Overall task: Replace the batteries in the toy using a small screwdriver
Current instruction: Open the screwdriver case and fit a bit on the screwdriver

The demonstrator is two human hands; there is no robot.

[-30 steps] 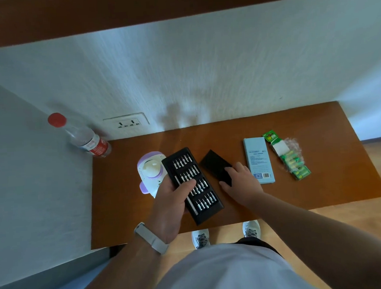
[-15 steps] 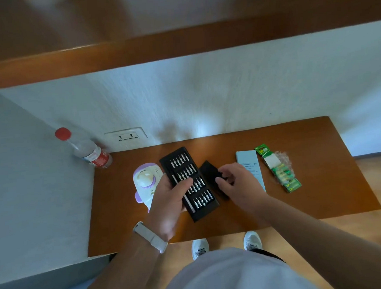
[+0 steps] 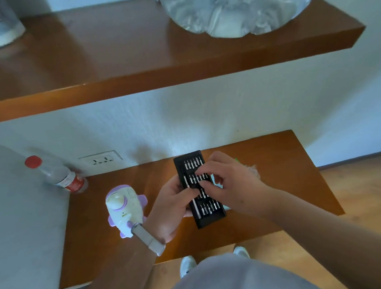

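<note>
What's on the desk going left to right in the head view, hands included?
bottle → toy → left hand → bit case → right hand

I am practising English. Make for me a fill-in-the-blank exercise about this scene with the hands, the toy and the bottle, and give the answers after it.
1. The left hand grips the tray, whose colour is ____.
2. The right hand reaches onto the rows of screwdriver ____ in the tray.
3. The toy on the table is white and ____.
4. The bottle left of the toy has a ____ cap.
Missing words: black; bits; purple; red.
</note>
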